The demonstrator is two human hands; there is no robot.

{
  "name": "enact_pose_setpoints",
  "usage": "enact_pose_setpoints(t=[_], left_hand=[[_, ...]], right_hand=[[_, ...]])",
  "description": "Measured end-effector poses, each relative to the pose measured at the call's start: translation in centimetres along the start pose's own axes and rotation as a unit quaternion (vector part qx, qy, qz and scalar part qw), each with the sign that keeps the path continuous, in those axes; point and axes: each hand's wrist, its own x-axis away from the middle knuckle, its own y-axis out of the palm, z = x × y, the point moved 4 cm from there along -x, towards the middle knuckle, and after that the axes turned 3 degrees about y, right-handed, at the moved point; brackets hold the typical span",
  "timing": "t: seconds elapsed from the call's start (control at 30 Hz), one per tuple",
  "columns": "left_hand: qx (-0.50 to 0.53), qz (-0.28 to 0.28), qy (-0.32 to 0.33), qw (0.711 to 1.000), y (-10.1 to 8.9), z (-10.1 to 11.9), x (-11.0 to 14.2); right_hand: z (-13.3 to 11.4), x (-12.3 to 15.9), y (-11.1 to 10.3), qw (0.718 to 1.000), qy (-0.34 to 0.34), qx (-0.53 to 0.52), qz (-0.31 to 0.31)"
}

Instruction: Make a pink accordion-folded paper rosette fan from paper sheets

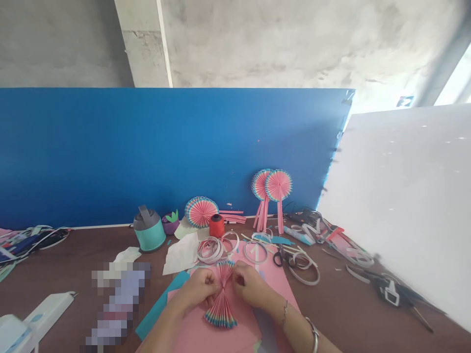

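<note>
A pleated pink paper fan (222, 314) with blue-and-yellow striped edges lies in front of me. It is narrow at its middle and flares at both ends, like a bow tie. On its left side, my left hand (200, 289) is closed in a pinch, fingertips close against the narrow middle. My right hand (250, 284) pinches on the opposite side, fingers curled near the same spot. Whatever is between the fingertips is too small to make out. Pink paper sheets (206, 336) lie beneath the fan and hands.
Behind the hands stand a red thread spool (217, 226), tape rolls (209, 250) and scissors (283, 257). Finished round pink paper fans (278, 185) lean on the blue partition (147, 157). A teal pot-like container (149, 233) is left; a white power strip (49, 318) lies nearer.
</note>
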Motion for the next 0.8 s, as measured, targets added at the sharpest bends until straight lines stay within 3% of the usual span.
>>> enact_pose_setpoints(t=[0.37,0.47,0.57,0.67,0.73,0.8], left_hand=[[-0.036,0.033,0.029,0.998,0.2,-0.4,-0.7],[-0.059,0.058,0.089,0.993,0.3,1.2,-0.1],[-0.099,0.097,0.198,0.97,1.1,2.9,0.5],[-0.089,0.077,0.205,0.972,2.5,2.7,0.3],[-0.075,0.07,0.197,0.975,3.1,2.1,0.0],[-0.049,0.07,0.181,0.98,3.4,1.6,-0.5]], right_hand=[[0.3,0.0,-0.7,0.999,0.034,0.032,-0.005],[-0.3,0.0,-1.4,0.999,0.031,-0.018,0.003],[-1.1,0.0,-1.6,0.997,0.024,-0.069,0.025],[-1.5,-0.2,-1.4,0.995,0.007,-0.083,0.046],[-1.2,-0.5,-1.6,0.997,0.006,-0.043,0.061],[0.0,-0.9,-2.8,0.994,0.053,0.049,0.078]])
